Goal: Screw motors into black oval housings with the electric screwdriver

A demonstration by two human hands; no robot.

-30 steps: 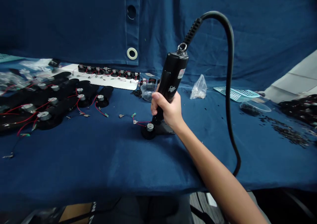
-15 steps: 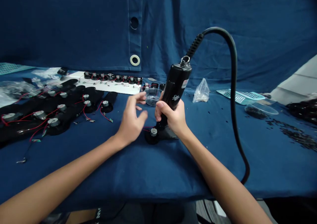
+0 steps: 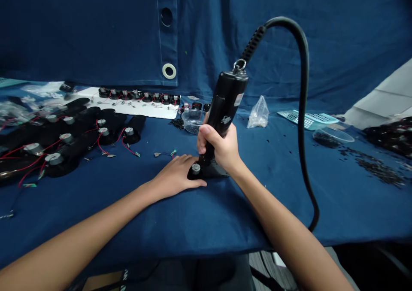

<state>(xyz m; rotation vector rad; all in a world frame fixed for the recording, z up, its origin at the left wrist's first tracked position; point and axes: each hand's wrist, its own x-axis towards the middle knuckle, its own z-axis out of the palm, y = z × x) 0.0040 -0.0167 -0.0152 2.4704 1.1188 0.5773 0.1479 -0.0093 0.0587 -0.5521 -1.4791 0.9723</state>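
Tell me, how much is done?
Done, it seems: the long row of black pads with silver cylinders and red wires. In hand: the right hand grips a black corded electric screwdriver on one black pad, steadied by the left hand. Still waiting, perhaps: a thin loose wire with a green tip on the blue cloth.

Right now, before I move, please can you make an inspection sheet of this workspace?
Surface: blue cloth, small black pieces scattered at right.
Job's things: electric screwdriver upright over black part with silver disc and red wires.
Clutter: row of wired parts, clear bowl, plastic bag, teal perforated tray.
Hands: right hand grips screwdriver; left hand rests on black part.
Cables: black cord arcs from screwdriver's top, downward.
Surroundings: blue curtain with ring grommet.
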